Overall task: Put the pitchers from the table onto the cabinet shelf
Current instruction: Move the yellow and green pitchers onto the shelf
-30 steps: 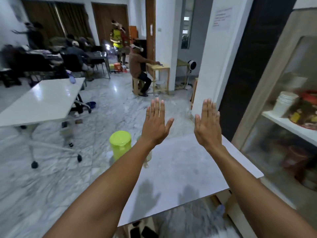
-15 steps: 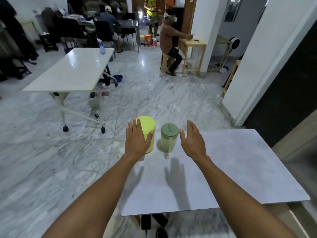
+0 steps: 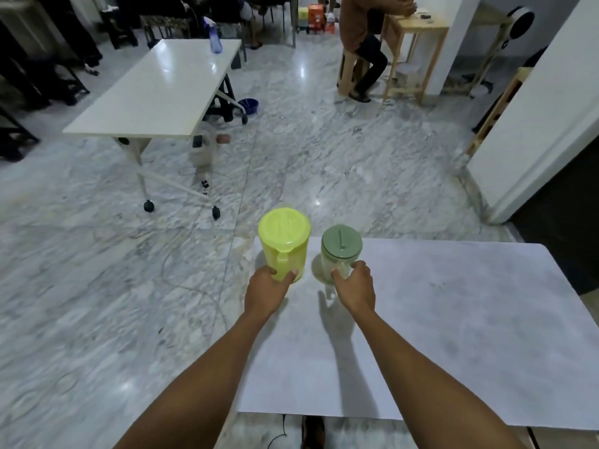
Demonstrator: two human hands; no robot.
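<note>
Both arms stretched forward over the counter (image 3: 453, 319). Left hand (image 3: 265, 291) curled around the handle of the yellow pitcher (image 3: 284, 243), grasping it. Right hand (image 3: 355, 286) closed on the near side of the clear pitcher with green lid (image 3: 340, 254). Both pitchers upright, side by side at the counter's far left corner.

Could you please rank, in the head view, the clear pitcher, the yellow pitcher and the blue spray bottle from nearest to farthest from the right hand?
1. Clear pitcher: at the right hand, fingers on it.
2. Yellow pitcher: just left, at the left hand.
3. Blue spray bottle: far off, on the white table.
</note>
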